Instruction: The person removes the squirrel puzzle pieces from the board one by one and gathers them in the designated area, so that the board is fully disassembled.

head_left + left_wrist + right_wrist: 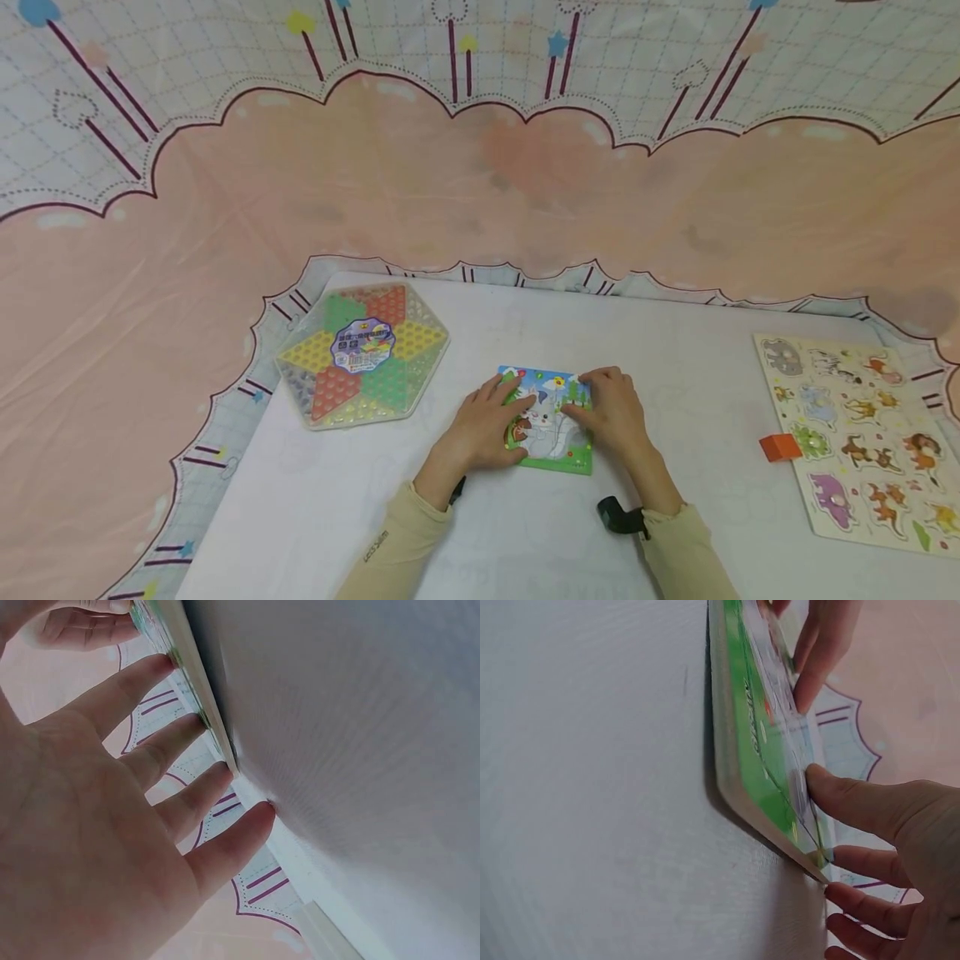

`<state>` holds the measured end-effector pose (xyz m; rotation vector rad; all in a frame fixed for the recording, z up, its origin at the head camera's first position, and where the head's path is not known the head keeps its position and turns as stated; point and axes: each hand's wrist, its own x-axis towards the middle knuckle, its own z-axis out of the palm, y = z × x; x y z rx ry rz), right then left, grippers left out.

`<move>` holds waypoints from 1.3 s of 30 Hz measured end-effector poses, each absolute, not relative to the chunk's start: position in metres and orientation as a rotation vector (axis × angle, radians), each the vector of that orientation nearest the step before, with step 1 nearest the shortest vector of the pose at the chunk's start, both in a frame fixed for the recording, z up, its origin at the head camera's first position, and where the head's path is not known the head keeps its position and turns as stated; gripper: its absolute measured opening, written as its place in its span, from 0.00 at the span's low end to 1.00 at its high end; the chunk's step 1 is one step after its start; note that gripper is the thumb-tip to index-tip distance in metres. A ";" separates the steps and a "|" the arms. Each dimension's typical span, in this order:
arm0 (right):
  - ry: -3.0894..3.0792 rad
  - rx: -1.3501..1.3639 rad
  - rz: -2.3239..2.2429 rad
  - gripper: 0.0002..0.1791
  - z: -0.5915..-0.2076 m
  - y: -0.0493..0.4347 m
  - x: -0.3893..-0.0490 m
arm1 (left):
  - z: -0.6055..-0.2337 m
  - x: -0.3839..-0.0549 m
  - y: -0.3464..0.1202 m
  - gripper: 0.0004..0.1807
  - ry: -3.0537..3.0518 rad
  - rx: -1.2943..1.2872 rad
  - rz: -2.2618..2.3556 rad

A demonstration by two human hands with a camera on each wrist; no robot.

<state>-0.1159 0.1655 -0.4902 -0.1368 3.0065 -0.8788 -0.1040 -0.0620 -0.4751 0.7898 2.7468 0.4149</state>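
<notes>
A small jigsaw puzzle with a grey-and-white cartoon animal and a green border lies flat on the white table. Spread fingers of my left hand rest on its left side; in the left wrist view the little finger of that hand reaches past the puzzle's edge to the table. My right hand is at the right side. The right wrist view shows the right thumb touching the puzzle's face, with the other fingers along the edge near a corner.
A hexagonal Chinese checkers set in clear packaging lies to the left. At the right is a wooden animal peg puzzle, with an orange block at its left edge. Patterned cloth hangs behind the table.
</notes>
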 end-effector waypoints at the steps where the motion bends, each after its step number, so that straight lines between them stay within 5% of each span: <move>1: 3.001 -0.133 -0.891 0.31 -0.490 0.165 -0.116 | -0.475 -0.104 -0.062 0.40 2.746 0.788 0.414; 21: 2.786 -0.138 -1.429 0.18 -0.489 0.171 -0.120 | -0.472 -0.099 -0.046 0.39 2.814 0.701 0.346; 39: 2.742 0.014 -1.548 0.20 -0.490 0.204 -0.132 | -0.472 -0.097 -0.048 0.40 2.832 0.729 0.301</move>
